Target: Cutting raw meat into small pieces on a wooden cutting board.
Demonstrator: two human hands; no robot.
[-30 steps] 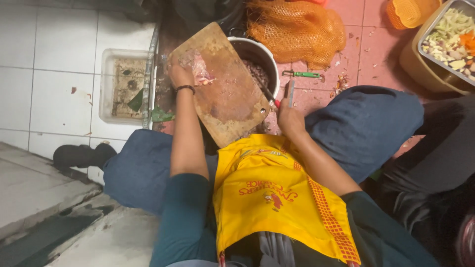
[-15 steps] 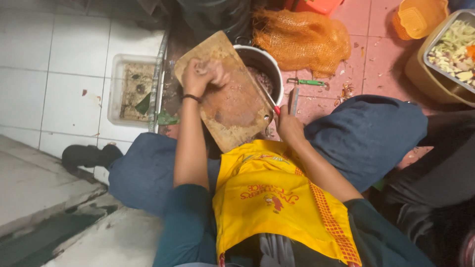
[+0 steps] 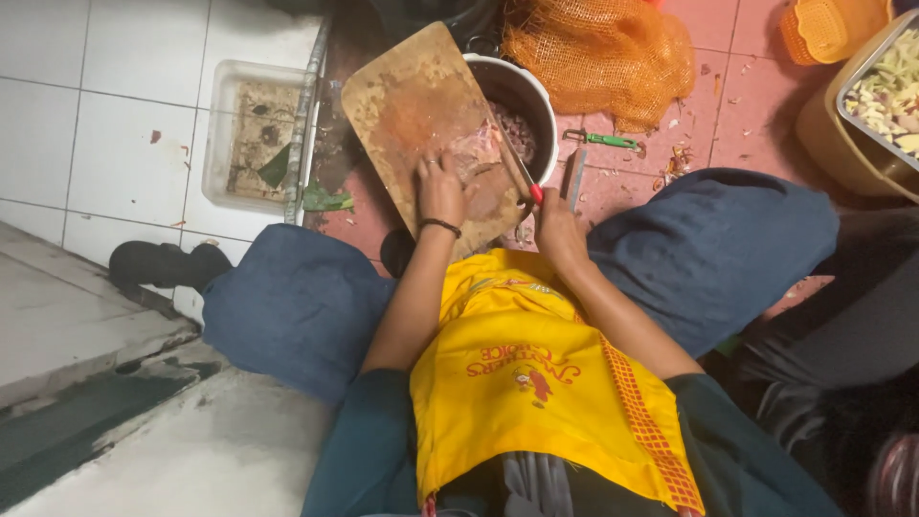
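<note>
Frame centre: your left hand lies flat, pinning meat on the board; your right hand grips the knife. Fingers near the blade risk a cut.

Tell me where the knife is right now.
In the head view the knife is in the right hand, its blade lying across the meat on the wooden cutting board, beside the pot.
</note>
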